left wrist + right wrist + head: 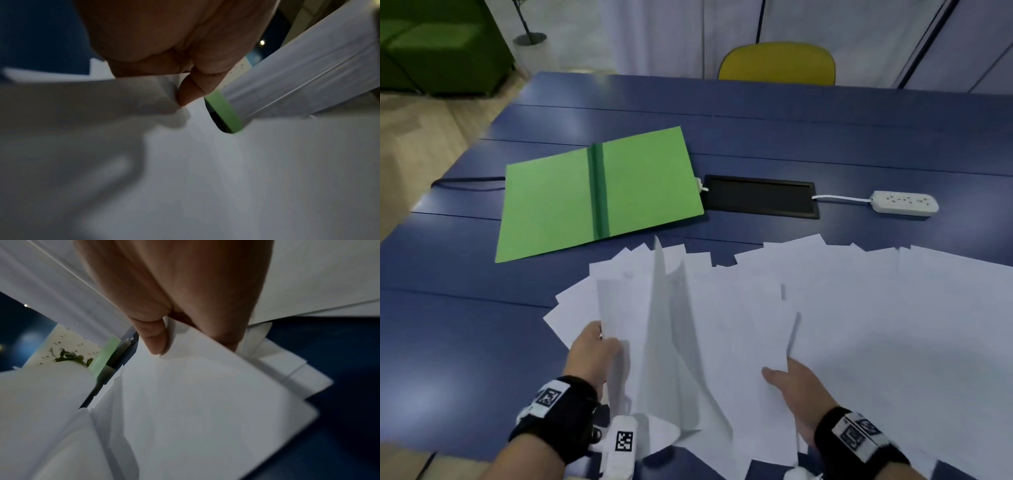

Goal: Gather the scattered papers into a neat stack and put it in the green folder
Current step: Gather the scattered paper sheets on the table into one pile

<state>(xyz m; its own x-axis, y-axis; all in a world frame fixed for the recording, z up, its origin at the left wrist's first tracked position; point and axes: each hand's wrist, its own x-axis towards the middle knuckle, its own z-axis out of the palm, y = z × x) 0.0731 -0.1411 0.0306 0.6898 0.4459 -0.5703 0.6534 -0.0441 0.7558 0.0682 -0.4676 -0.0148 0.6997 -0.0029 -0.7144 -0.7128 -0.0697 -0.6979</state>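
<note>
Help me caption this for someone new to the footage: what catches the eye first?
A wide spread of white papers covers the near side of the blue table, with the left hand and right hand each gripping sheets. Just beyond lies the green folder, open flat.

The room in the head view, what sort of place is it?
Probably an office or meeting room. A long blue table has a built-in black cable hatch and a power strip, a yellow chair stands at its far side, and a green sofa sits beyond.
</note>
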